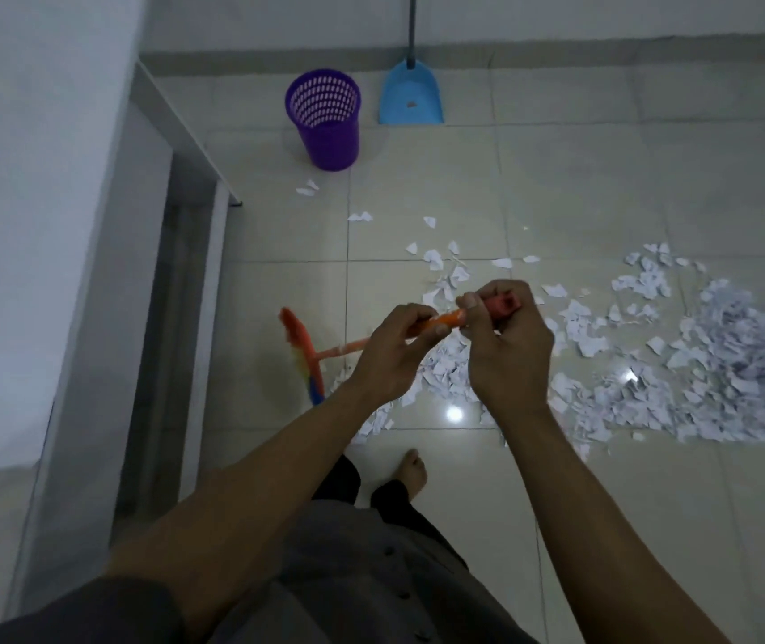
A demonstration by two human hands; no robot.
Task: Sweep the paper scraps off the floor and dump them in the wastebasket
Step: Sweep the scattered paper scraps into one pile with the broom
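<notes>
White wall [36, 202]: left of the wastebasket [324, 118], running toward the person. Broom [306, 360]: head on the tiled floor [557, 169], on the person's side of the wastebasket and slightly left of it, well apart from it; the orange handle rises rightward from the head into both hands. Wastebasket: purple, perforated, upright, near the far wall. Left hand [389, 355]: on the person's side of the wastebasket, a little to its right; fingers curled round the handle, thumb closed against it. Dustpan [410, 97]: blue, just right of the wastebasket, pan on the floor, long handle upright against the far wall. Bare foot [413, 471]: on the floor, on the person's side of the wastebasket, below the hands. Right hand [506, 346]: further right of the wastebasket than the left hand; fingers clamped round the handle's top end. Paper scraps [696, 374]: on the floor, right of the wastebasket and nearer the person; the dense pile lies far right, loose pieces trail back toward the wastebasket, and a few lie just in front of it.
</notes>
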